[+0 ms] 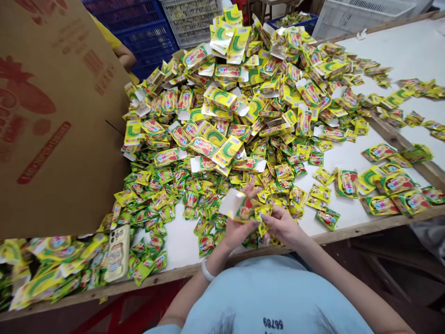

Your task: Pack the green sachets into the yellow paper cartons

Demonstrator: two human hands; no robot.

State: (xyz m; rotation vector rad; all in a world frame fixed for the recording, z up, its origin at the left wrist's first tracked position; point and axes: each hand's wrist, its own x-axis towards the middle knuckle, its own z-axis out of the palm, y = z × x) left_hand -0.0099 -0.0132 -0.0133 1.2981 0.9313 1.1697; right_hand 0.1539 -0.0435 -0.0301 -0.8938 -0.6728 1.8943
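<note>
Close to the table's front edge, my left hand (236, 232) is wrapped round a small yellow-green candy box (244, 208) whose white end flap (230, 203) stands open to the left. My right hand (283, 226) pinches a yellow candy packet (263, 218) right beside the box's other end; whether part of it is inside the box I cannot tell. Green and yellow packets (208, 227) lie loose around both hands. Just beyond them rises a big heap of similar flattened or open boxes (219, 139).
A large cardboard carton (66, 139) blocks the left side. A phone (117, 253) lies among packets at front left. Filled, closed-looking boxes (392, 181) lie at right near a wooden strip (406, 144). Behind are blue crates (146, 37) and another person's arm (123, 54).
</note>
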